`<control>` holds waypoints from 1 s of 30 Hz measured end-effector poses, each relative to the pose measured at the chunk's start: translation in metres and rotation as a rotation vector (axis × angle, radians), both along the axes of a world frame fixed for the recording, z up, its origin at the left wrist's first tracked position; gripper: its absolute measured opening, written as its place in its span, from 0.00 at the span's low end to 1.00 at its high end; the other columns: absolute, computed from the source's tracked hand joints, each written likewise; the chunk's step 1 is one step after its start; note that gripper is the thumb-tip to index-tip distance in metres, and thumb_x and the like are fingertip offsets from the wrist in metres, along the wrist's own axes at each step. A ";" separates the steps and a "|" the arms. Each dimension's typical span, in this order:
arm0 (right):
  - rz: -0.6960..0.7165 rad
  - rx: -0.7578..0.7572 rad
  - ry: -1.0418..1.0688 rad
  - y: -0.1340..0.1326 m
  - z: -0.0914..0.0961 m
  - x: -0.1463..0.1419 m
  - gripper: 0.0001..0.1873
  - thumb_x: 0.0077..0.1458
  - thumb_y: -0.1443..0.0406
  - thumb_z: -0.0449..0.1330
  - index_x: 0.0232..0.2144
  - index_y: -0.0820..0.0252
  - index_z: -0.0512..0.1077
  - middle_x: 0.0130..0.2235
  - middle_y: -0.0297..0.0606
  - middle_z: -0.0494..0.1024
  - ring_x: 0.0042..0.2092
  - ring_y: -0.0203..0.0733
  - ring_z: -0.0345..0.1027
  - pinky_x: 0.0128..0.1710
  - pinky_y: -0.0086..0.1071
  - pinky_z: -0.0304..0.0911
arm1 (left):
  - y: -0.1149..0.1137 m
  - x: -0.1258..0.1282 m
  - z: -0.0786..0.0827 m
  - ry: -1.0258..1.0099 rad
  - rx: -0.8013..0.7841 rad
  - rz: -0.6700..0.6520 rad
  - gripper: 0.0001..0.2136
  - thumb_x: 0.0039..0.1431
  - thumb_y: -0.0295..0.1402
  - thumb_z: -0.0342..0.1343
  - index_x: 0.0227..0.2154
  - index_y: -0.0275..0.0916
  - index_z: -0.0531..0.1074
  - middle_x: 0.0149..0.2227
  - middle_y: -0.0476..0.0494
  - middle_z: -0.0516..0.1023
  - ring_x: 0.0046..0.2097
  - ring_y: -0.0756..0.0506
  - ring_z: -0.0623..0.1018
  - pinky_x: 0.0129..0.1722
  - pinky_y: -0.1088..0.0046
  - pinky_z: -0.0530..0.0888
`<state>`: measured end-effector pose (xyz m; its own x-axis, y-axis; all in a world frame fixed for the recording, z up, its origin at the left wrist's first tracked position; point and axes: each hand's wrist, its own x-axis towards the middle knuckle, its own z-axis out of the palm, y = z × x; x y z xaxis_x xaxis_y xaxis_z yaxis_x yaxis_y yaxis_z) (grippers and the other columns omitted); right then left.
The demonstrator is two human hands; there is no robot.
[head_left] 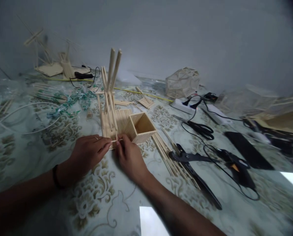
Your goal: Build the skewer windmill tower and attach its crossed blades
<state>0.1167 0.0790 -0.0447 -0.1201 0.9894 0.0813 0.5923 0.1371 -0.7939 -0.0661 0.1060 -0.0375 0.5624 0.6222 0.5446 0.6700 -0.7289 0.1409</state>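
Note:
My left hand (pixel 92 150) pinches one end of a short wooden stick (pixel 114 141) at the front edge of a wooden stick model. My right hand (pixel 128 157) grips the other end, its fingertips partly hiding the stick. The model has a flat base of sticks laid side by side (pixel 123 115). Tall crossed sticks (pixel 112 72) rise from its left part. A square open wooden box (pixel 143 127) stands tilted in view on the right of the base, close to my right hand.
Right of the model lie loose sticks (pixel 164 154), black pliers (pixel 197 177), scissors (pixel 200 128), a glue gun (pixel 237 167) with its cord, and a dark phone-like slab (pixel 248 149). Power strips (pixel 185 106) sit behind. Plastic wrapping (pixel 80 98) and a white cable (pixel 26 132) spread left.

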 end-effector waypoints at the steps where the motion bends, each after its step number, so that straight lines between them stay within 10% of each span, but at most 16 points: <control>1: 0.005 -0.005 0.002 0.000 0.001 0.000 0.10 0.69 0.65 0.48 0.44 0.58 0.68 0.31 0.36 0.77 0.30 0.43 0.70 0.35 0.31 0.60 | 0.001 0.000 -0.002 -0.002 -0.005 -0.004 0.06 0.68 0.30 0.57 0.38 0.37 0.79 0.33 0.47 0.86 0.33 0.46 0.83 0.35 0.70 0.73; 23: 0.000 -0.010 -0.041 -0.001 0.003 0.000 0.14 0.69 0.67 0.47 0.49 0.61 0.70 0.33 0.41 0.80 0.32 0.44 0.73 0.36 0.33 0.63 | 0.000 -0.004 0.005 -0.070 -0.092 -0.030 0.09 0.70 0.31 0.54 0.36 0.38 0.78 0.28 0.51 0.81 0.29 0.50 0.80 0.30 0.75 0.71; 30: 0.154 0.016 -0.113 -0.052 0.040 0.039 0.22 0.67 0.65 0.49 0.61 0.61 0.66 0.34 0.39 0.81 0.31 0.42 0.75 0.33 0.33 0.67 | -0.007 -0.013 0.018 -0.175 -0.231 -0.202 0.05 0.67 0.25 0.55 0.36 0.39 0.75 0.36 0.48 0.77 0.38 0.50 0.79 0.40 0.76 0.75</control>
<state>0.1552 0.0266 -0.0046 -0.2795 0.9572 0.0747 0.6487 0.2456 -0.7204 -0.0789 0.0993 -0.0198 0.5971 0.6261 0.5014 0.4664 -0.7795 0.4180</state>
